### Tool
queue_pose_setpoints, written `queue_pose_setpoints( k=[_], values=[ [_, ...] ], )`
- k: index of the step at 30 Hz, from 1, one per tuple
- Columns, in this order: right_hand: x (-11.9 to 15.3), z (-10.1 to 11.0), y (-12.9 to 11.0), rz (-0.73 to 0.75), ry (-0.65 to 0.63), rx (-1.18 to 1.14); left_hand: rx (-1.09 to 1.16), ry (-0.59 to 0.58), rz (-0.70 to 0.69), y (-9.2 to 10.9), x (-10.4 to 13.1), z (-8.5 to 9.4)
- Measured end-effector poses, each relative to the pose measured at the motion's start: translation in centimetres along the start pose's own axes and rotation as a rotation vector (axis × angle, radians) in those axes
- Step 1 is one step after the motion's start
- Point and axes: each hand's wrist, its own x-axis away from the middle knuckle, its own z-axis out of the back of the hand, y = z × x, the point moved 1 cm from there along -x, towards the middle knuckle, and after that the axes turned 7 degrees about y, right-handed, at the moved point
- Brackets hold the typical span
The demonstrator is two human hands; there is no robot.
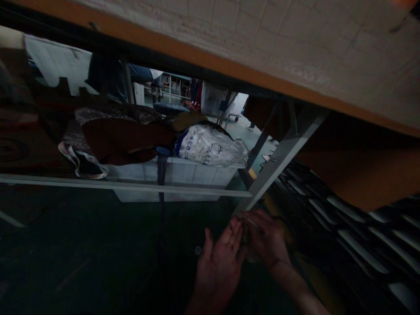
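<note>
Low under the table, my left hand (pixel 220 258) is beside the foot of a grey metal table leg (pixel 275 159), a ring on one finger, thumb raised apart from the bent fingers. My right hand (pixel 266 236) touches or nearly touches it, with fingers curled at the bottom of the leg. Something small and dark seems to be between the two hands, too dim to make out. The fingertips of both hands are partly hidden in shadow.
A white plastic bin (pixel 197 175) holding cloth and a white plastic bag (pixel 210 146) stands behind a metal crossbar (pixel 197 189). The tabletop edge (pixel 183 54) slopes overhead. Dark slatted rows (pixel 361 251) lie at the right. A person's legs (pixel 110 78) show beyond.
</note>
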Motion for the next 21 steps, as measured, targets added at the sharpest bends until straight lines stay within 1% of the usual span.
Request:
queue_pose_setpoints(
  k=[1, 3, 5, 6, 8, 9, 12, 13, 15, 17, 21],
  values=[
    [-0.1, 0.3, 0.0, -0.084, -0.022, -0.086, 0.019, -0.020, -0.003, -0.1, 0.0, -0.2],
    [0.0, 0.5, -0.4, -0.209, -0.126, -0.229, 0.038, -0.056, -0.018, -0.3, 0.0, -0.5],
    [0.3, 0.2, -0.7, -0.250, -0.187, -0.243, 0.037, -0.069, -0.022, -0.6, 0.0, -0.4],
    [0.4, 0.0, -0.8, -0.245, -0.176, -0.200, 0.031, -0.064, -0.014, -0.7, 0.0, -0.2],
    [0.8, -0.5, -0.7, -0.217, -0.125, -0.092, 0.011, -0.045, 0.005, -0.9, 0.1, 0.1],
    [1.0, -0.7, -0.7, -0.185, -0.121, -0.068, 0.000, -0.032, 0.010, -0.9, 0.1, 0.2],
    [1.4, -1.3, -0.8, -0.026, -0.188, -0.065, -0.014, -0.004, -0.026, -0.7, 0.1, 0.4],
    [1.4, -1.4, -0.8, 0.010, -0.183, -0.042, -0.013, 0.001, -0.040, -0.6, 0.1, 0.3],
    [1.4, -1.4, -0.8, 0.002, -0.117, 0.033, -0.010, -0.001, -0.029, -0.7, 0.0, 0.3],
    [1.4, -1.4, -0.8, -0.008, -0.072, 0.052, -0.004, -0.004, -0.011, -0.8, -0.1, 0.2],
    [1.4, -1.6, -1.1, 0.119, -0.130, 0.022, -0.002, 0.014, -0.063, -0.8, -0.2, 0.4]
  ],
)
